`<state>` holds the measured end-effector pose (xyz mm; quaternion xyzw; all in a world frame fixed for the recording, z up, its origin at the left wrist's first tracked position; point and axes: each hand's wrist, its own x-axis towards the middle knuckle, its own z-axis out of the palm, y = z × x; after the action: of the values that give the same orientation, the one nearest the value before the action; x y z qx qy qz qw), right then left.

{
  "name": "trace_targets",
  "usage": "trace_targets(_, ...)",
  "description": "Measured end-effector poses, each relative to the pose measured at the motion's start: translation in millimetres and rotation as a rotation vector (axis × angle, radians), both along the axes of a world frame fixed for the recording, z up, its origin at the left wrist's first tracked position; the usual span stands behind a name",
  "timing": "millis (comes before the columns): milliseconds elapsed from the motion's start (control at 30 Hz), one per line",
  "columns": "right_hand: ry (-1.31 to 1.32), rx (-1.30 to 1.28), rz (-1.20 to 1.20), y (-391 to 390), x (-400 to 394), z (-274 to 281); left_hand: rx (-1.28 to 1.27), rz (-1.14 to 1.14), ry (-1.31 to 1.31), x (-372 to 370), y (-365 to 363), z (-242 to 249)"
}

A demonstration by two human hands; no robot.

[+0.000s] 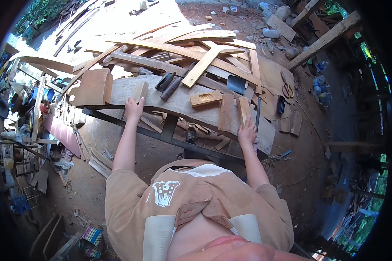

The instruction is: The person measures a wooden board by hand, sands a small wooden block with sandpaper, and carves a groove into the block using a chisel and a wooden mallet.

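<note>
My left hand [134,108] is at the bench's near edge, its fingers closed round the lower end of a small pale wood block [140,91]. On the right, my right hand [247,132] grips the near end of an upright-lying narrow wood block [243,109]. Just left of that block lies a wider brown block [226,113]. A block with a carved hollow [205,99] rests between my hands on the wooden bench [170,102]. Dark tools [171,87] lie behind it, towards the left. A large thick block [95,87] stands at the bench's left end.
Long wood strips [174,48] are heaped behind the bench. Scissors [287,86] and a black object [281,105] lie at the right. A dark metal frame [170,126] supports the bench. A woven basket [91,241] is at the lower left.
</note>
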<state>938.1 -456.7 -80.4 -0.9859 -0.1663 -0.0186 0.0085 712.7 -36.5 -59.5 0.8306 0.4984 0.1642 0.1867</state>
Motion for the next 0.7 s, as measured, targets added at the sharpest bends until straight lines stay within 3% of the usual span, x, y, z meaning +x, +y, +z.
trace_targets(167, -0.005, 0.013, -0.021, 1, -1, 3, 0.068, -0.024, 0.050, -3, -16, 1)
trace_targets(367, 0.082, 0.084, -0.031, -3, -2, 9, 0.029, -0.217, -0.133, -13, -45, 11)
trace_targets(567, 0.071, 0.167, -0.142, -9, -11, 31, 0.106, -0.189, -0.088, -20, -47, -6)
trace_targets(700, 0.056, 0.219, -0.059, -21, -11, 36, 0.136, -0.173, -0.068, -13, -34, -16)
